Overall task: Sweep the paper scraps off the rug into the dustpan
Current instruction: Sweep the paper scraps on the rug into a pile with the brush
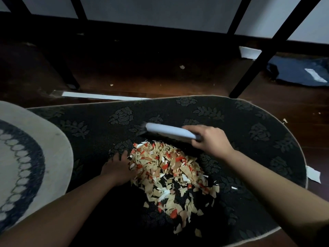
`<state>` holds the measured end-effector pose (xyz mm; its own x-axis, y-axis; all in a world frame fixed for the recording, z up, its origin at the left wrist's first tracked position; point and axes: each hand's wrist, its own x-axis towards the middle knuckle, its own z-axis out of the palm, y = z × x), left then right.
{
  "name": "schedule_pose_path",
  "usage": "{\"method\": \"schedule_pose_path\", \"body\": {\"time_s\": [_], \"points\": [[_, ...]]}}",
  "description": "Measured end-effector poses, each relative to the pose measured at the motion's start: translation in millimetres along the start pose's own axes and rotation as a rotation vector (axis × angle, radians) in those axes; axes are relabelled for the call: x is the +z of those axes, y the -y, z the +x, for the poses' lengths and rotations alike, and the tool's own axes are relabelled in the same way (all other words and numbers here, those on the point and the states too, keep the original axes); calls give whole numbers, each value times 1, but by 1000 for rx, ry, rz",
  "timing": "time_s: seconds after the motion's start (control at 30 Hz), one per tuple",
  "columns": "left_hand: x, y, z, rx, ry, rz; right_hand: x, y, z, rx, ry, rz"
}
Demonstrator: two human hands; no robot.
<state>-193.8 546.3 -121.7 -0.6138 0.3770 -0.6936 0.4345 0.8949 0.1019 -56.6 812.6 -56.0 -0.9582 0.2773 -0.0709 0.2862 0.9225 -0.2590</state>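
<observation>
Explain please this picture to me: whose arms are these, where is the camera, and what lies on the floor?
There is no machine here. The arms belong to a person, and the one picture comes from a camera worn on that person's head, looking forward and down.

The right hand grips a pale brush, which lies across the dark flowered rug just beyond a pile of paper scraps, beige, white and red. The left hand rests on the rug with its fingers against the left side of the pile, as if to hold the scraps together.

A lighter rug lies at the left. Beyond is a wooden floor with a few stray scraps and dark furniture legs. I see no dustpan in this picture.
</observation>
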Motion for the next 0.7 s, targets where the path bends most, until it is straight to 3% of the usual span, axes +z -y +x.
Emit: {"method": "schedule_pose_path", "body": {"time_s": [0.2, 0.4, 0.6, 0.7], "points": [[-1, 1, 0, 3, 1, -16, -24, -19, -7, 103, -167, 55], [-1, 1, 1, 10, -6, -21, -4, -35, 4, 342, -91, -9], [1, 3, 3, 2, 6, -18, 22, -1, 9, 121, 80, -63], [1, 3, 2, 1, 0, -23, 18, 1, 8, 53, 80, -68]]}}
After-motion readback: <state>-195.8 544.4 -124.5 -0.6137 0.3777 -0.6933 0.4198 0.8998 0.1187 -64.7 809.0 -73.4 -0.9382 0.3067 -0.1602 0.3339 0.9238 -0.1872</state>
